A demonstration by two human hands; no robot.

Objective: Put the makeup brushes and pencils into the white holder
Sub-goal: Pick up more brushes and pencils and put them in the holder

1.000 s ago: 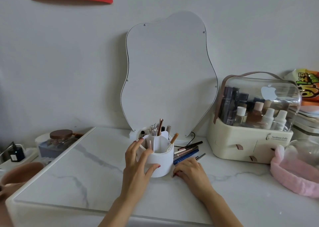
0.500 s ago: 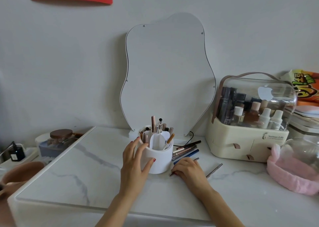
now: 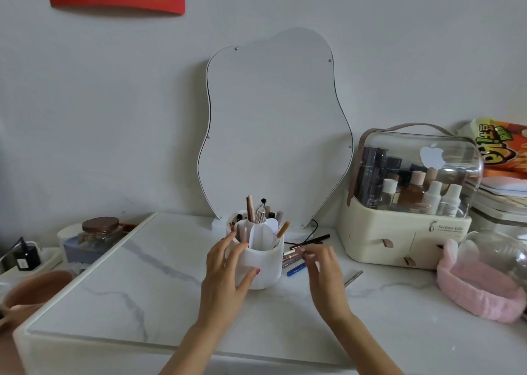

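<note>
The white holder (image 3: 266,272) stands on the marble table (image 3: 137,283) in front of the mirror, with several brushes and pencils (image 3: 251,210) upright in its compartments. My left hand (image 3: 225,275) wraps the holder's left side, thumb on its front. My right hand (image 3: 325,275) hovers just right of the holder, fingers apart and blurred, fingertips over a loose pile of pencils (image 3: 292,257) that includes a blue one (image 3: 296,269). A black pencil (image 3: 319,238) lies behind the pile. A thin grey pencil (image 3: 353,277) lies alone, further right.
A wavy mirror (image 3: 273,123) leans on the wall behind the holder. A cream cosmetics box (image 3: 399,238) with a clear lid sits at the right, a pink headband (image 3: 482,292) in front of it. A glass jar (image 3: 99,229) stands off the table's left edge.
My right hand has lifted off the table and moved back toward the pencil pile. The grey pencil it covered now lies free to the right. My left hand stays on the holder.
</note>
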